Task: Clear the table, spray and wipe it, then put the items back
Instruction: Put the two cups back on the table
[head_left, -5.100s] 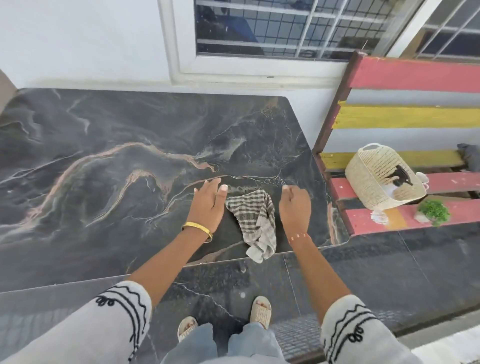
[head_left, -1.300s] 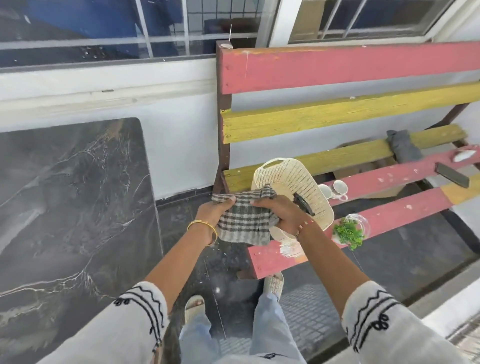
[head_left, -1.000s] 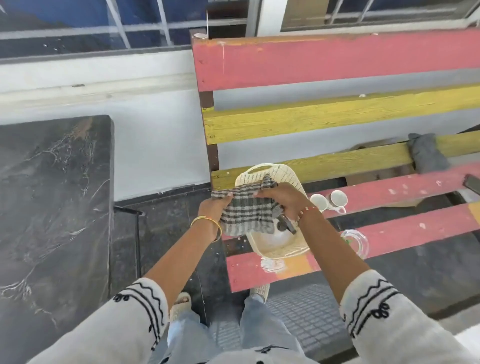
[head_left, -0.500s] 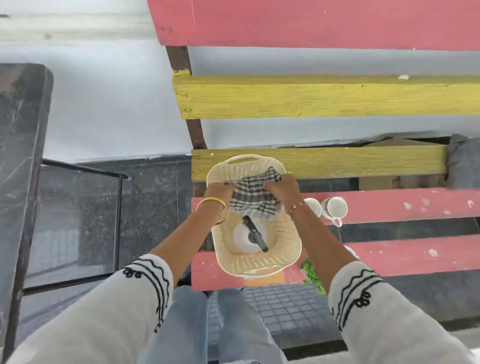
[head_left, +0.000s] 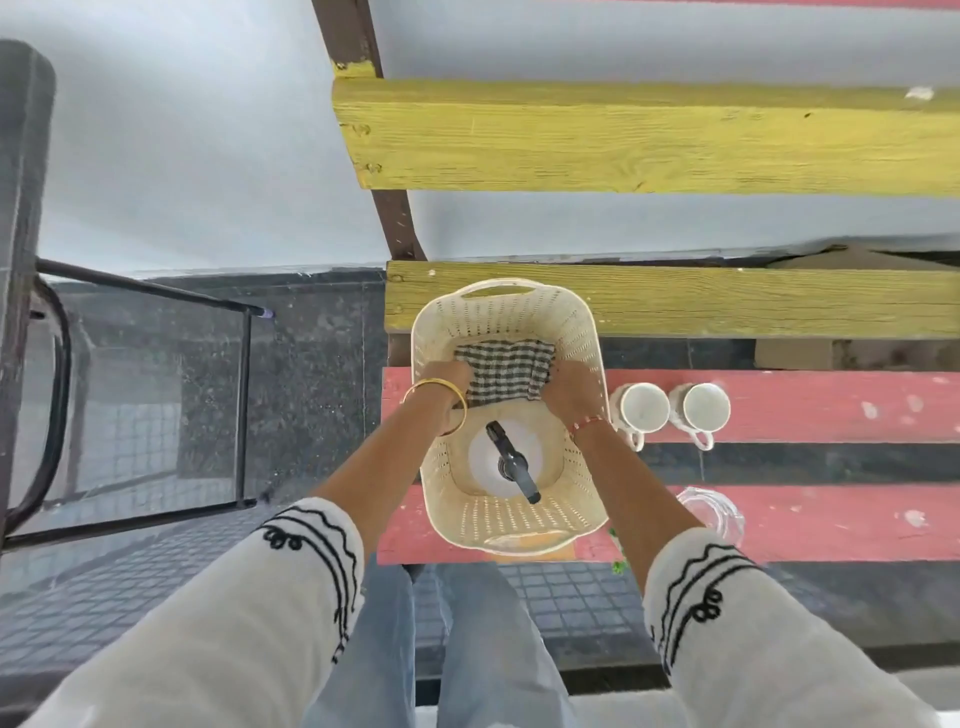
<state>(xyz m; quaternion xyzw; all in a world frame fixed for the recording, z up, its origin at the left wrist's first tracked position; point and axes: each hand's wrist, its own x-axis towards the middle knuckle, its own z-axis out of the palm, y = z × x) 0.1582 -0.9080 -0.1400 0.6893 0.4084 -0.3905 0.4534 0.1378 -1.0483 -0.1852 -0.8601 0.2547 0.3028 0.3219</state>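
Note:
A cream perforated basket (head_left: 582, 332) stands on the red and yellow slatted bench (head_left: 779, 405). Both my hands reach down inside it and hold a folded checked cloth (head_left: 506, 369) against its far inner side. My left hand (head_left: 447, 382) grips the cloth's left edge and my right hand (head_left: 569, 389) grips its right edge. A white spray bottle with a black trigger head (head_left: 511, 460) stands upright in the basket, just below the cloth. The dark marble table (head_left: 21, 156) shows only as an edge at the far left.
Two white cups (head_left: 670, 410) sit on the red slat right of the basket. A clear glass vessel (head_left: 711, 512) with a bit of green plant beside it lies near my right forearm. The table's black metal frame (head_left: 241, 405) stands on the dark tiled floor to the left.
I carried the cloth from the table to the bench and have lowered it with both hands deeper into the basket. The view now looks more steeply down.

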